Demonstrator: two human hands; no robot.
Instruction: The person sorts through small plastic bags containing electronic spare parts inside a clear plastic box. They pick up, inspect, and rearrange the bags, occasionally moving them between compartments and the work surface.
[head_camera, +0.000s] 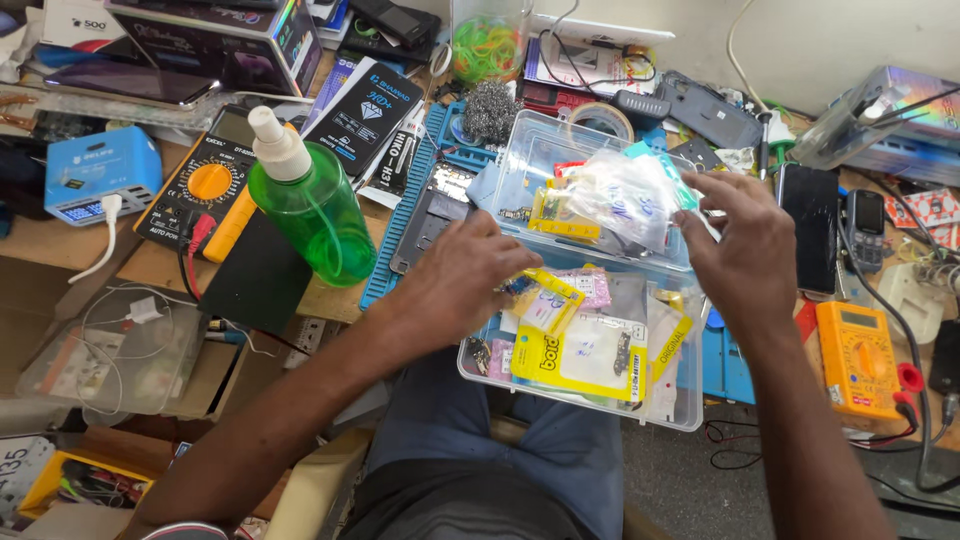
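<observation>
A clear plastic box (690, 420) full of small yellow and pink parts packets rests on my lap at the bench edge. My left hand (462, 275) reaches into it, fingers curled on a small yellow-edged packet (540, 290). My right hand (748, 240) is at the box's far right, fingertips pinching a bundle of clear plastic bags (625, 195) lifted above the box. The box's clear lid (530, 150) stands open behind.
A green spray bottle (315, 205) stands left of the box on a blue mat (400, 240). Yellow multimeters sit at left (205, 185) and right (858, 355). A dark phone (812, 225), a wire scourer (492, 108), tape and cables crowd the bench.
</observation>
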